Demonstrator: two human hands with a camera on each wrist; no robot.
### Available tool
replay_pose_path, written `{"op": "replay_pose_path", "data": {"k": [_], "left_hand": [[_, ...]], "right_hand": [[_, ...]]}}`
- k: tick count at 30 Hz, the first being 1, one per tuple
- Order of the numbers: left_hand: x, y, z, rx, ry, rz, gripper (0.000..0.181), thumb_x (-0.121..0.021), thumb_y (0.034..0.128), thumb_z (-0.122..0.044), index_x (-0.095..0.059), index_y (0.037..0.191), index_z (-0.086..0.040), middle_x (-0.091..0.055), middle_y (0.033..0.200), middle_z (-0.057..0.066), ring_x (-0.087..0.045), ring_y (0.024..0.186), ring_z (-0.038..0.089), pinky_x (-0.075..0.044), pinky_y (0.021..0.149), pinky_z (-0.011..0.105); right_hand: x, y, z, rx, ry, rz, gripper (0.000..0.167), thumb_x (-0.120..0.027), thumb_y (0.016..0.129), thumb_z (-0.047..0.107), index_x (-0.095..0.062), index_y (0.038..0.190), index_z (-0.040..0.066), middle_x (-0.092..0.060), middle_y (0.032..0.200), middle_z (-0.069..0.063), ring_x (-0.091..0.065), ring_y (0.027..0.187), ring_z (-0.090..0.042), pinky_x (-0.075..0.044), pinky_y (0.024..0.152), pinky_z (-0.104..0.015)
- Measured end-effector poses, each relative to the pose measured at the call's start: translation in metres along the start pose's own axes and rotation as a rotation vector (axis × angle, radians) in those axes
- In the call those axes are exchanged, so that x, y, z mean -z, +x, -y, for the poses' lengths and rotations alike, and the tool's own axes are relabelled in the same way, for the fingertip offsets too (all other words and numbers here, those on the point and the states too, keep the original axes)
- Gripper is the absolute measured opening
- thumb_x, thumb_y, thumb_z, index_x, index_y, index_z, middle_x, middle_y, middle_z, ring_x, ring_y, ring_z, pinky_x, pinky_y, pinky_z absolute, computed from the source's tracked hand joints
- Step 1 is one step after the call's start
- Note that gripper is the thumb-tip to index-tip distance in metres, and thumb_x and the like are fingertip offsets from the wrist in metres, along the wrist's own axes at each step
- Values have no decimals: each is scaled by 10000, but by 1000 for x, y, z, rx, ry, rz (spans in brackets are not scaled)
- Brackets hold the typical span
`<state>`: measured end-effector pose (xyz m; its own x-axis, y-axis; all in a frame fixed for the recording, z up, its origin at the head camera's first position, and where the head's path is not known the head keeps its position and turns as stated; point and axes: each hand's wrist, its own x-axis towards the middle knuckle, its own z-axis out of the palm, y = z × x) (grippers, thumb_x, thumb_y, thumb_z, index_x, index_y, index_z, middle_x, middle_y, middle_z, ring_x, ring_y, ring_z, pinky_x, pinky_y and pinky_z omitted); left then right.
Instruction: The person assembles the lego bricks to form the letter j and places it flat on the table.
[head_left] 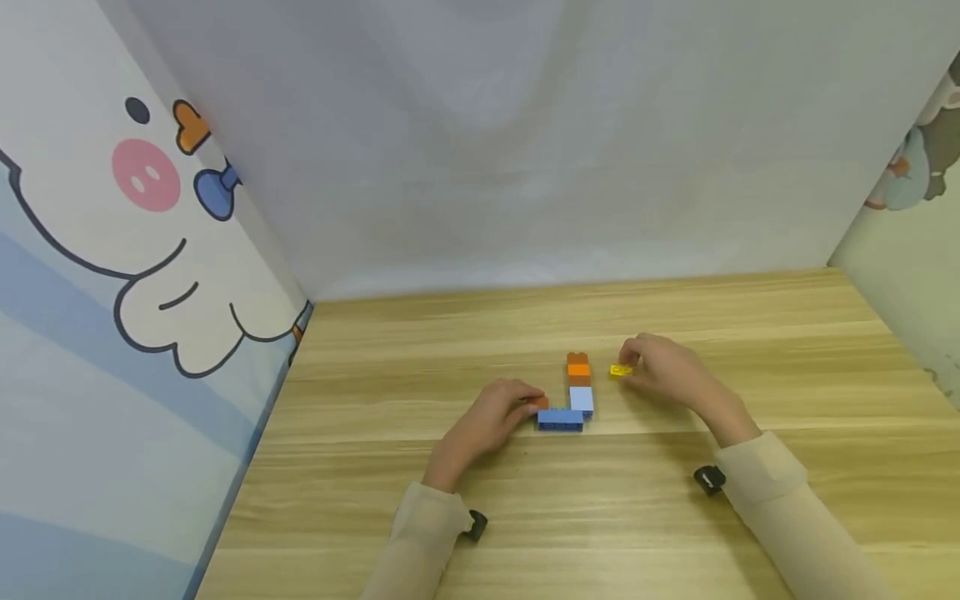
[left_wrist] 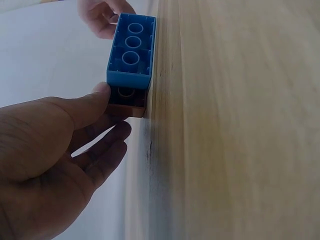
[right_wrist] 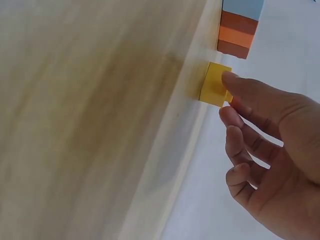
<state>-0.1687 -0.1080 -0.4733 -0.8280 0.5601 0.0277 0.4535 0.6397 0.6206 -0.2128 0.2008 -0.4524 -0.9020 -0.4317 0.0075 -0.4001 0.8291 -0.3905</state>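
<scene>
My left hand [head_left: 491,415] pinches a reddish-brown toy brick [left_wrist: 131,111] between thumb and fingers. That brick adjoins the near end of a blue brick [head_left: 560,420], which lies on its side with its hollow, tubed underside [left_wrist: 133,42] facing the left wrist camera. A light blue brick [head_left: 581,398] meets the blue one at the right, with an orange brick [head_left: 578,370] and brown pieces in line behind it. To the right of this row, my right hand [head_left: 663,371] pinches a small yellow brick [right_wrist: 215,84] at the table surface. Whether the yellow brick touches the table is unclear.
The wood-grain table [head_left: 360,500] runs back to a pale curtain-like wall [head_left: 525,167]. A cartoon-printed panel [head_left: 75,250] borders the left side, and another printed panel [head_left: 922,250] stands at the right. Dark wrist cameras show at both cuffs.
</scene>
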Motion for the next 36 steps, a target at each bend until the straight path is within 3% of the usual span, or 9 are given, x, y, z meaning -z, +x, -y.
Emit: {"op": "replay_pose_path", "data": {"k": [11, 18, 24, 36], "left_hand": [[0, 1, 0, 7, -11, 11, 331, -558, 1054, -205, -658, 1336, -64, -703, 1316, 94, -631, 1258, 261, -485, 1104, 422], [1, 1, 0, -2, -20, 11, 331, -568, 1049, -195, -657, 1333, -52, -702, 1315, 110, -634, 1259, 271, -484, 1107, 426], [2, 1, 1, -10, -15, 2, 318, -565, 1050, -186, -666, 1322, -54, -712, 1295, 103, -645, 1236, 256, -496, 1087, 419], [2, -1, 1, -9, -10, -6, 309, -574, 1044, -187, -676, 1305, -58, -720, 1280, 97, -651, 1224, 249, -495, 1087, 416]], "right_hand": [[10, 20, 2, -28, 30, 7, 127, -728, 939, 162, -698, 1011, 62, -721, 977, -101, -637, 830, -220, -530, 740, -411], [17, 50, 5, 21, 64, 34, 123, -698, 967, 133, -688, 1035, 32, -724, 1006, -134, -661, 929, -276, -530, 864, -477], [13, 71, 9, 67, 91, 81, 105, -691, 970, 126, -696, 1021, 34, -737, 1015, -139, -672, 951, -286, -528, 885, -487], [1, 89, 12, 92, 135, 181, 112, -641, 995, 88, -693, 1048, 4, -727, 1054, -170, -659, 1000, -302, -524, 940, -505]]}}
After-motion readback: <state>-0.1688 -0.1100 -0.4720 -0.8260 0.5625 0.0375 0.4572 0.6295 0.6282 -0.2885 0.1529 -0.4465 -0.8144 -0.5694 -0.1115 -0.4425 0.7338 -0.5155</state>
